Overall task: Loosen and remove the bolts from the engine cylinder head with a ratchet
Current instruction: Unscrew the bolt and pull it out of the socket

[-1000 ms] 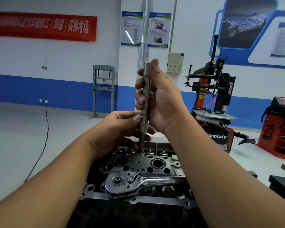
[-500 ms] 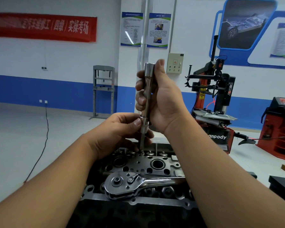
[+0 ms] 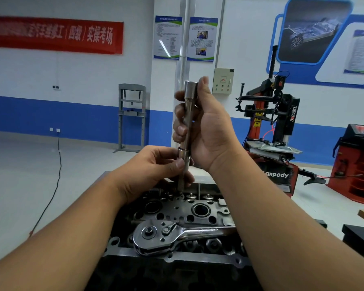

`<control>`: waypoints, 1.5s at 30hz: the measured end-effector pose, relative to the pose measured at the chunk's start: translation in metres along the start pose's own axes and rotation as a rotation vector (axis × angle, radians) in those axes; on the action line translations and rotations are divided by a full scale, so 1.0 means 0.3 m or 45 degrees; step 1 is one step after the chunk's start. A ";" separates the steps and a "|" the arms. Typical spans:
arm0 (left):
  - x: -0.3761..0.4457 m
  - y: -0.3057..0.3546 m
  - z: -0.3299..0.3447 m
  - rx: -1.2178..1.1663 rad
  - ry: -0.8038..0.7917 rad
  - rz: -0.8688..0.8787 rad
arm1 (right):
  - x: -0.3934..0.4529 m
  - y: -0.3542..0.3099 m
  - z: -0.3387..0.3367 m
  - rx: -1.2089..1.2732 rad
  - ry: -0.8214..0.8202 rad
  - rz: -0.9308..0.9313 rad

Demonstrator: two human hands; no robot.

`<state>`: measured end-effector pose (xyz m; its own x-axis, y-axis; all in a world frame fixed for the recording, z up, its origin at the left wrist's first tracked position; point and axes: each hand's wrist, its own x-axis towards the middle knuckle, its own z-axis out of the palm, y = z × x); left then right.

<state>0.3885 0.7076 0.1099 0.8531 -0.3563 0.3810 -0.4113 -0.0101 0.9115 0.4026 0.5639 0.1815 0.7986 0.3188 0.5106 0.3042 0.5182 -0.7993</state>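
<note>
Ratchet [image 3: 177, 234] lies flat across the near half of the cylinder head [image 3: 183, 208], blocking access there. Both forearms converge over the far edge. Open floor [image 3: 29, 185] lies left; tyre changer [image 3: 271, 131] stands right, well apart.

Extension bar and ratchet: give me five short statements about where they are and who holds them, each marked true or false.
1. The right hand grips the upper part of the extension bar. True.
2. The ratchet is attached to the top of the bar. False: it lies on the cylinder head, held by nobody.
3. The left hand pinches the bar's lower part. True.
4. The bar lies flat. False: it stands nearly upright.
5. The bar's lower tip meets the cylinder head's far edge. True.
</note>
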 end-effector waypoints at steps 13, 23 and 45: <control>0.001 0.007 -0.006 0.009 0.057 0.030 | 0.002 0.005 -0.004 0.019 -0.009 0.006; 0.000 0.001 -0.003 0.042 0.015 -0.030 | 0.009 0.004 -0.003 -0.018 -0.007 0.005; -0.008 0.020 0.007 0.108 0.098 -0.053 | 0.004 0.005 0.003 -0.040 0.014 -0.044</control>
<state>0.3834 0.7066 0.1140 0.8910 -0.2808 0.3567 -0.3975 -0.1033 0.9117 0.4034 0.5659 0.1811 0.7928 0.2927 0.5346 0.3475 0.5035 -0.7910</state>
